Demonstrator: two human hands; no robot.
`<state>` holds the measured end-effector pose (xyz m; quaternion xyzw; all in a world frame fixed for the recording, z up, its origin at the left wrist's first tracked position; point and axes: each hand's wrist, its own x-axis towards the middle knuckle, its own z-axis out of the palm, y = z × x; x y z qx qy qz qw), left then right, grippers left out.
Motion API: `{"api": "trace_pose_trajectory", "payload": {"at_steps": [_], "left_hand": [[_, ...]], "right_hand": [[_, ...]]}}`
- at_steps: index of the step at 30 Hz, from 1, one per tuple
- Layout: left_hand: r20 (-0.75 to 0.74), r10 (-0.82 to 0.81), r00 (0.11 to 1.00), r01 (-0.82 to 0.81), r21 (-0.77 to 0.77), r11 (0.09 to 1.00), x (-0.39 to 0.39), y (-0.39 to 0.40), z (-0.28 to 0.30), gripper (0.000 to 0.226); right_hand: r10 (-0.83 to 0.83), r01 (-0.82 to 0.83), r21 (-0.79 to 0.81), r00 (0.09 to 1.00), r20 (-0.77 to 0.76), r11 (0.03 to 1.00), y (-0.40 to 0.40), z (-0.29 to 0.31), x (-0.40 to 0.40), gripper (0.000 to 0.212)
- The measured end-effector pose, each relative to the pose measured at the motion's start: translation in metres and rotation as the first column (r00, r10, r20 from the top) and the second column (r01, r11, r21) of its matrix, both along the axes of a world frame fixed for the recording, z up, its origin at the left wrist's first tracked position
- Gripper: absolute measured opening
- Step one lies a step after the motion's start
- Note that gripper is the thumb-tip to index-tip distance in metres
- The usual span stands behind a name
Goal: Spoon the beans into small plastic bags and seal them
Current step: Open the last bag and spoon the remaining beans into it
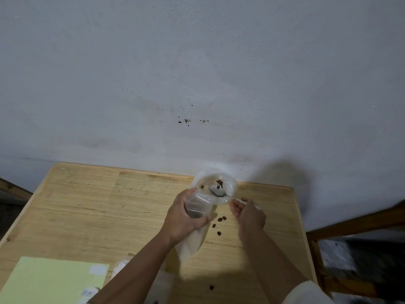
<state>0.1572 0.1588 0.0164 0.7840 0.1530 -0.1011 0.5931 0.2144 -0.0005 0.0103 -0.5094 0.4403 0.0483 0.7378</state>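
Observation:
My left hand grips a small clear plastic bag, its mouth held open and its lower end hanging under my wrist. My right hand holds the handle of a white spoon. The spoon's bowl sits inside a clear plastic container at the table's far edge, with a few brown beans on it. Several loose beans lie on the wooden table between my two hands, and one more bean lies nearer to me.
A pale green sheet lies at the table's near left corner. Beside it rest more clear plastic bags, partly hidden by my left forearm. A white wall rises behind the table. Wooden furniture stands to the right.

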Motion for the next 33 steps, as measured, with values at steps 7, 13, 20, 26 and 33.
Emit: {"api": "trace_pose_trajectory", "payload": {"at_steps": [7,13,20,26,33], "left_hand": [[0.084,-0.016,0.996,0.012,0.054,0.998,-0.006,-0.001,-0.001,0.100],[0.053,-0.019,0.998,0.015,0.070,0.997,-0.008,0.005,-0.002,0.104],[0.010,-0.023,1.000,0.022,0.070,0.997,-0.007,0.005,-0.003,0.106],[0.018,-0.015,1.000,0.013,0.075,0.997,-0.003,0.004,-0.006,0.094],[0.025,-0.009,1.000,0.007,0.075,0.997,-0.001,0.002,-0.006,0.098]], "right_hand": [[0.022,-0.022,-0.038,1.000,0.008,0.999,0.000,-0.006,-0.009,0.026],[0.064,-0.068,0.132,0.997,0.031,0.989,-0.002,-0.002,-0.015,0.024],[0.061,-0.062,0.020,0.996,0.059,0.998,-0.006,0.001,-0.012,0.025],[0.143,-0.123,-0.125,0.976,0.165,0.985,-0.008,0.018,-0.011,0.033],[0.463,-0.296,-0.443,0.820,0.336,0.846,-0.009,0.039,-0.016,0.037]]}}
